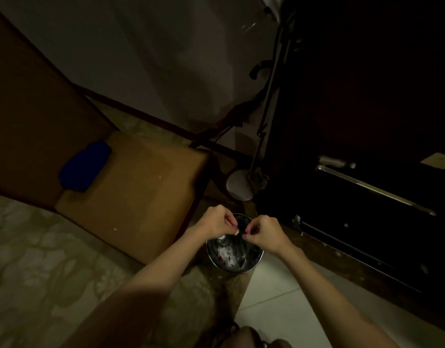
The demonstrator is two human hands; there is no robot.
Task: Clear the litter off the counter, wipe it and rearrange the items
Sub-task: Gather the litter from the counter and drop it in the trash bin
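A round metal waste bin (251, 264) stands on the floor below me, lined with a dark bag and holding white and reddish scraps. Both my hands hover over its rim. My left hand (217, 223) pinches a small pale scrap of litter (236, 231) between thumb and fingertips. My right hand (265, 232) is curled right beside it, fingertips pinched together; the light is too dim to tell whether it holds anything. The two hands are almost touching above the bin.
A tan wooden stool or low cabinet (141, 194) with a blue cloth (84, 167) stands left of the bin. A lamp base (239, 188) and cables sit behind. A dark cabinet with metal handles (372, 189) stands on the right. Patterned carpet (40, 259) meets pale tiles (279, 297).
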